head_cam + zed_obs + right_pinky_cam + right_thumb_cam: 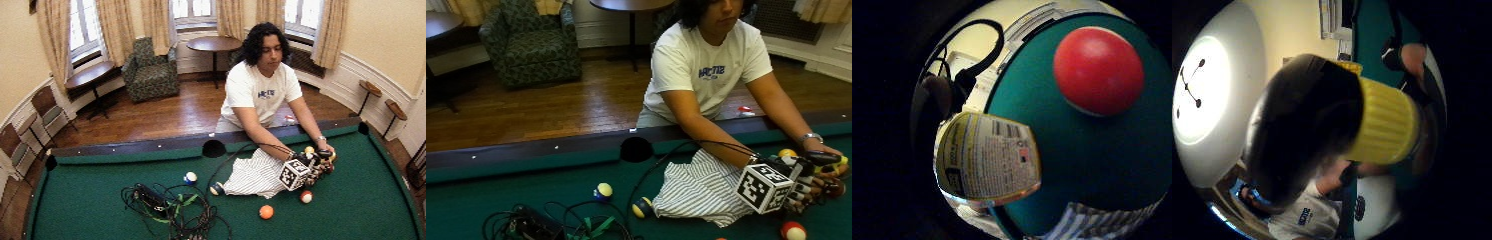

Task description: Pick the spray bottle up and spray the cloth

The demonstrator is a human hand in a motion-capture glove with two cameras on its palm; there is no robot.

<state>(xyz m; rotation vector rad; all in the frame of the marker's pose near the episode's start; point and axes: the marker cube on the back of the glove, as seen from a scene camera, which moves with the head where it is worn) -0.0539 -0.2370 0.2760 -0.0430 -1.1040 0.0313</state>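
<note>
Spray bottle (827, 165), with its black head and yellow collar, sits in my gloved right hand (805, 187), fingers curled round it, just above the green felt of the pool table (506, 195). The bare left hand (825, 157) rests on its top. I see the striped cloth (699, 192) crumpled on the felt just beside it, billiard balls nearby

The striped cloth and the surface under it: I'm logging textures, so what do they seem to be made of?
The striped cloth looks like thin woven fabric, matte, judging by its soft folds and rumpled edge. The table surface looks like green felt: flat, even and without shine.
</note>
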